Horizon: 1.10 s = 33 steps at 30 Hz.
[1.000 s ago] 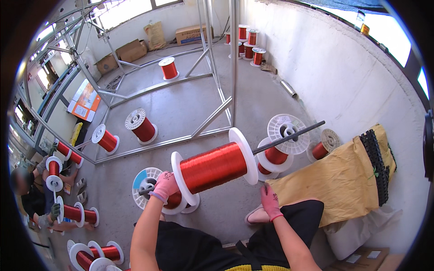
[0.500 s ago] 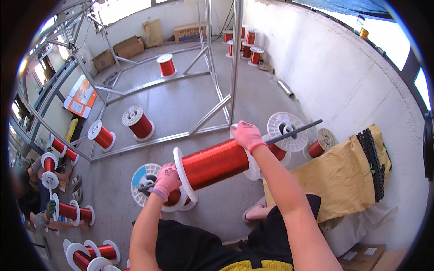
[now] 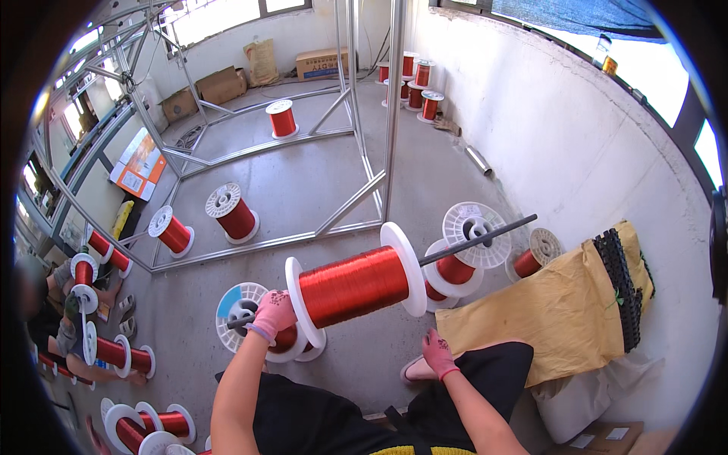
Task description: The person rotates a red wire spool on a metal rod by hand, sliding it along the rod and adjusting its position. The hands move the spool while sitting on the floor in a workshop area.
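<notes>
Right hand (image 3: 437, 354): off the right flange (image 3: 414, 279) of the big red spool (image 3: 354, 287) since half a second ago, now lowered by the right leg (image 3: 493, 365); fingers loose, nothing held.
Left hand (image 3: 274, 312): wrapped around the dark rod (image 3: 500, 230), close against the left flange (image 3: 292, 277), probably to steady it.
Spool position: threaded on the rod, ahead of the lap, slanting up rightward.
Rod ends: over a blue-marked spool (image 3: 250, 291) and a white-flanged spool (image 3: 494, 253), likely props; contact unclear.
Floor (image 3: 189, 303): smooth, grey.
Room: metal frame (image 3: 390, 136) ahead; pale wall (image 3: 591, 144) and tan sack (image 3: 538, 318) rightward; co-worker (image 3: 62, 276) at left.
</notes>
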### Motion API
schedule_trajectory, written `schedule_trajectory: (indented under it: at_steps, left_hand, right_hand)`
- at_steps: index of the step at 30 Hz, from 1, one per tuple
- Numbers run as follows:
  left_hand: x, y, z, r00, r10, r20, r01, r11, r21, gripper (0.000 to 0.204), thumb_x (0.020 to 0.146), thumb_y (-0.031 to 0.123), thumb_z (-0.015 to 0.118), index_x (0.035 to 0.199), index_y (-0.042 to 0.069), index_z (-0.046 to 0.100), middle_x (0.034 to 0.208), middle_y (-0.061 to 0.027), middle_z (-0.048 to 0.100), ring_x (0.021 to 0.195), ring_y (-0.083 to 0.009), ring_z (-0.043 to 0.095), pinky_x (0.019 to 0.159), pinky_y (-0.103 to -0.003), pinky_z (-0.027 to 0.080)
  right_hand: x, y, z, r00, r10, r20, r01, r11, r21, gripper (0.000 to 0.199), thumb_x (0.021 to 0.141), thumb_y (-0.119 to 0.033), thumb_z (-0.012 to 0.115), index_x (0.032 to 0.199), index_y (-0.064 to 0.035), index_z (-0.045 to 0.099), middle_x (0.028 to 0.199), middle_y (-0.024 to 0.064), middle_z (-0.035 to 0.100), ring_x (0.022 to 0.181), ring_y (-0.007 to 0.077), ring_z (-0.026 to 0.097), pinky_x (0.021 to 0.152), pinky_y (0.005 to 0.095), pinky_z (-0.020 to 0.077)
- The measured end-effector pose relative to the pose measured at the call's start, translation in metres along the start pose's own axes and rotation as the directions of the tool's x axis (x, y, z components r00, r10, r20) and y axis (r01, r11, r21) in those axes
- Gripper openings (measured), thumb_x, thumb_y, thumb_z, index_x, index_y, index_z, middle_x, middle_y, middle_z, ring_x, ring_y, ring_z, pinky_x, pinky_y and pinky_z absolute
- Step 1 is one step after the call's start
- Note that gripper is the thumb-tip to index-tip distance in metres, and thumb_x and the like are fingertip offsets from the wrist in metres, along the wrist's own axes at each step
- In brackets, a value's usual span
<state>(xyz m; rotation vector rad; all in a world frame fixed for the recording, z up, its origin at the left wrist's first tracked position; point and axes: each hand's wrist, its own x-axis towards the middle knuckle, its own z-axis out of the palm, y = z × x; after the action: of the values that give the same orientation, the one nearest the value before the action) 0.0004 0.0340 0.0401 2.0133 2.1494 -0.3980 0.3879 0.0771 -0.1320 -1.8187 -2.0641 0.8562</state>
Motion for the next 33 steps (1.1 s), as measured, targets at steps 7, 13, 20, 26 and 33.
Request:
schedule_trajectory:
  at_steps: [7, 13, 20, 26, 33]
  left_hand:
    - [0.002, -0.004, 0.006, 0.996, 0.04, -0.078, -0.041, 0.999, -0.002, 0.023, 0.076, 0.024, 0.052, 0.085, 0.008, 0.066, 0.088, -0.0133, 0.066, 0.077, -0.0293, 0.064, 0.067, -0.039, 0.051]
    - [0.003, -0.007, 0.012, 0.998, 0.022, -0.064, -0.025, 0.998, -0.052, 0.025, 0.076, 0.027, 0.054, 0.085, 0.007, 0.066, 0.089, -0.0136, 0.065, 0.08, -0.03, 0.063, 0.073, -0.039, 0.05]
    - [-0.001, -0.005, 0.004, 0.999, -0.037, -0.038, 0.032, 0.993, -0.116, 0.028, 0.075, 0.03, 0.056, 0.084, 0.005, 0.065, 0.087, -0.0144, 0.065, 0.084, -0.0307, 0.062, 0.073, -0.039, 0.05]
    - [0.001, 0.001, 0.002, 0.997, -0.066, -0.034, 0.06, 0.988, -0.145, 0.028, 0.075, 0.03, 0.056, 0.083, 0.004, 0.065, 0.088, -0.0149, 0.065, 0.083, -0.0308, 0.063, 0.074, -0.04, 0.05]
    - [0.002, -0.001, 0.003, 0.998, -0.038, -0.042, 0.033, 0.992, -0.126, 0.024, 0.073, 0.025, 0.056, 0.084, 0.005, 0.066, 0.087, -0.0148, 0.065, 0.083, -0.0304, 0.063, 0.074, -0.039, 0.05]
  right_hand:
    - [-0.006, -0.006, -0.002, 0.999, 0.033, 0.012, -0.034, 0.995, 0.092, 0.036, 0.087, -0.028, 0.048, 0.113, -0.0038, 0.052, 0.107, 0.0205, 0.059, 0.098, 0.0378, 0.056, 0.083, 0.0431, 0.0457]
    - [-0.001, -0.028, -0.038, 0.993, 0.119, -0.024, -0.113, 0.978, 0.178, 0.031, 0.088, -0.027, 0.049, 0.108, -0.0032, 0.055, 0.101, 0.0172, 0.062, 0.094, 0.037, 0.058, 0.081, 0.0398, 0.046]
    - [0.067, -0.155, -0.154, 0.915, -0.138, -0.38, 0.332, 0.79, 0.515, 0.04, 0.092, -0.031, 0.042, 0.113, 0.0011, 0.052, 0.1, 0.0228, 0.058, 0.1, 0.0389, 0.052, 0.086, 0.0377, 0.0406]
    - [0.127, -0.273, -0.174, 0.958, -0.259, -0.125, 0.256, 0.966, -0.041, 0.046, 0.087, -0.037, 0.047, 0.106, 0.0039, 0.056, 0.106, 0.0231, 0.059, 0.102, 0.0388, 0.054, 0.088, 0.0412, 0.0424]
    - [0.152, -0.261, -0.142, 0.974, -0.215, 0.067, 0.225, 0.935, -0.274, 0.036, 0.083, -0.03, 0.048, 0.095, 0.0004, 0.064, 0.103, 0.0233, 0.06, 0.099, 0.0367, 0.057, 0.088, 0.0421, 0.045]
